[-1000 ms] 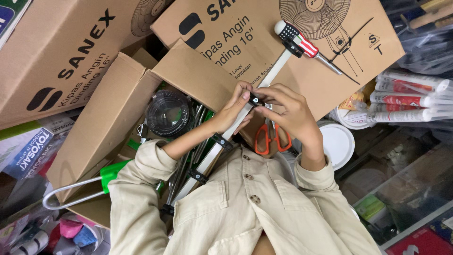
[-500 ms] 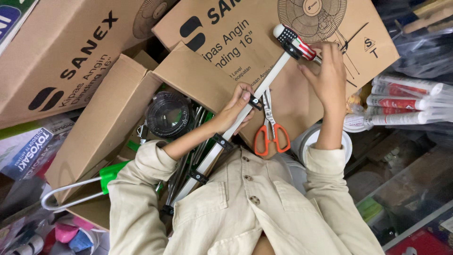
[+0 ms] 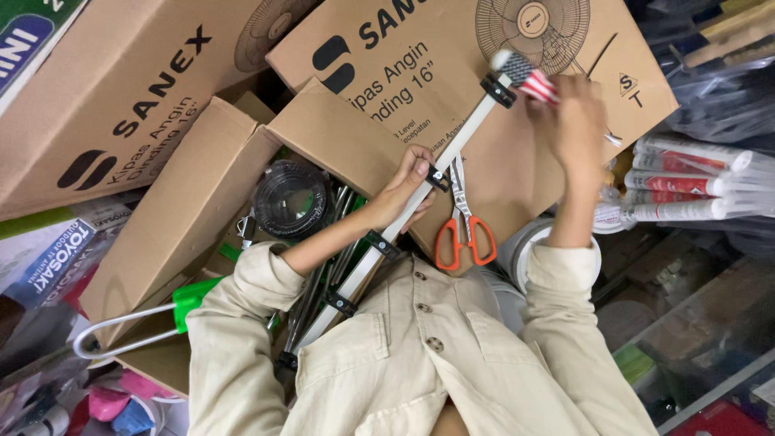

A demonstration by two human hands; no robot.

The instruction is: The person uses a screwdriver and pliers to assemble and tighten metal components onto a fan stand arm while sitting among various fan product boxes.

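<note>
Person in a cream shirt holding a long white bar over cardboard boxes.

Left hand (image 3: 406, 187) wrapped round the white bar (image 3: 404, 222), which carries black clips and runs slantwise up to the right. Right hand (image 3: 575, 123) at the bar's top end, on a red-and-white-handled tool (image 3: 529, 78), blurred. Orange-handled scissors (image 3: 462, 222) lie on the printed cardboard box (image 3: 420, 89), just beside the bar. White tubes (image 3: 686, 182) stacked at right edge.
</note>
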